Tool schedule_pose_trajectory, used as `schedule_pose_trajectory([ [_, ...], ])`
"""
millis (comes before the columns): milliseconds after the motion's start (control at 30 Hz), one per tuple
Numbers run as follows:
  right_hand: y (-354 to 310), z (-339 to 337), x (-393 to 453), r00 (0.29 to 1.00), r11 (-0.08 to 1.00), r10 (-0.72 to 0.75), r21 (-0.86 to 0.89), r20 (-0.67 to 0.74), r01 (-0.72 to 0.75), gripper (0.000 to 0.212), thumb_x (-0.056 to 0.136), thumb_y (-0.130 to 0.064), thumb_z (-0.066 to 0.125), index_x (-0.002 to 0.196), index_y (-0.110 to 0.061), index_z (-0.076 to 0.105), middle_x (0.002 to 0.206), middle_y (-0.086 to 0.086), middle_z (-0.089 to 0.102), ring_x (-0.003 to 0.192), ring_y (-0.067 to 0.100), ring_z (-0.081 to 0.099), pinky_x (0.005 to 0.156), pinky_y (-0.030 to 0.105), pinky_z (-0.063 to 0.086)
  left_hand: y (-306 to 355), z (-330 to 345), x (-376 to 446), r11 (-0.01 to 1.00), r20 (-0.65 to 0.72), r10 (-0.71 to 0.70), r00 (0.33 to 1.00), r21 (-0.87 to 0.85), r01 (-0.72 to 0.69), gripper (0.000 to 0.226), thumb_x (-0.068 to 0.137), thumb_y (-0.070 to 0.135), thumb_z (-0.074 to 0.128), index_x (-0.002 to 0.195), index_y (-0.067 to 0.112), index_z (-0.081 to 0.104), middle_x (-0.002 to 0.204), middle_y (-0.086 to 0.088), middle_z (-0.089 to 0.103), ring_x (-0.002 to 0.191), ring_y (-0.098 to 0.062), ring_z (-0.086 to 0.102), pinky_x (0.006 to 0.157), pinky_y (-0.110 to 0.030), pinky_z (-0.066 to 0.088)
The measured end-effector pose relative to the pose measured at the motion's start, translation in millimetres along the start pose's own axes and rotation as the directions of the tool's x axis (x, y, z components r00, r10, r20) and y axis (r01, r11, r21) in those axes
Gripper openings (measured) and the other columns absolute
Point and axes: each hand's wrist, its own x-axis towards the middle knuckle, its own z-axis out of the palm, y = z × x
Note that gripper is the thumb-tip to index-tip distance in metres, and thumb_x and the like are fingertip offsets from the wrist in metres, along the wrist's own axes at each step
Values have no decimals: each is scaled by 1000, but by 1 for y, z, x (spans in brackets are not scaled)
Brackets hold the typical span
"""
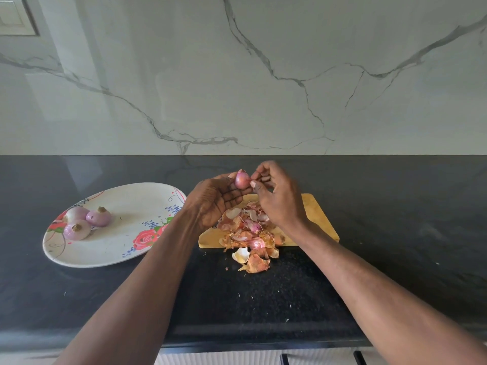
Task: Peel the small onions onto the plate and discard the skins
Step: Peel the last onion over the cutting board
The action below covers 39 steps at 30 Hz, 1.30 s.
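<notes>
My left hand [216,201] holds a small pink onion [242,179] in its fingertips above the wooden cutting board [320,219]. My right hand [276,196] pinches at the onion's right side with thumb and fingers. A heap of onion skins [247,233] lies on the board under my hands and spills over its near edge onto the counter. At least one more small onion [257,243] sits in the heap. Three peeled onions [87,221] lie on the left part of the floral plate [118,248], which stands to the left of the board.
Everything rests on a black stone counter [395,233] backed by a white marble wall [263,75]. Small skin scraps dot the counter near its front edge [263,341]. Cabinet fronts show below the edge.
</notes>
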Motion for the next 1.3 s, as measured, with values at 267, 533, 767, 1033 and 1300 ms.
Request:
schedule_pose_trajectory([
  [267,2,-2,3,997,997,-74,-31,17,75,21,86,0,73,106,-6,76,97,1,70,89,7,62,76,9,49,1,0,0,1000,33,-3,999,15,3,19,98,4,51,107,1,67,94,-17,75,84,-23,75,72,-26,59],
  [533,4,-2,3,992,985,-106,-128,75,115,9,90,1,67,94,-7,70,92,-2,64,81,3,54,68,6,42,2,-3,1,1000,66,-15,998,19,14,18,96,3,55,109,1,66,106,-23,73,92,-28,75,78,-30,60],
  [767,-2,2,-4,977,981,-70,-161,203,104,9,93,-5,64,85,-8,62,85,-3,56,73,8,50,62,14,40,2,-5,4,997,-35,23,999,-73,-26,16,100,5,53,108,2,66,88,-15,75,77,-22,74,76,-30,62],
  [1033,-1,-1,-1,991,988,95,-130,96,-82,32,90,-3,69,121,-12,69,99,-3,67,79,6,63,67,23,58,3,-6,6,986,-33,60,998,-151,-64,19,88,-4,63,106,-3,67,99,-18,73,86,-22,73,75,-28,62],
  [1300,-10,0,1,956,946,293,139,17,-292,14,90,-24,73,86,-13,81,72,1,75,68,21,71,61,37,56,3,-4,4,993,26,47,999,-108,-44,28,72,-4,69,100,-6,67,99,-20,74,89,-25,75,78,-31,62],
])
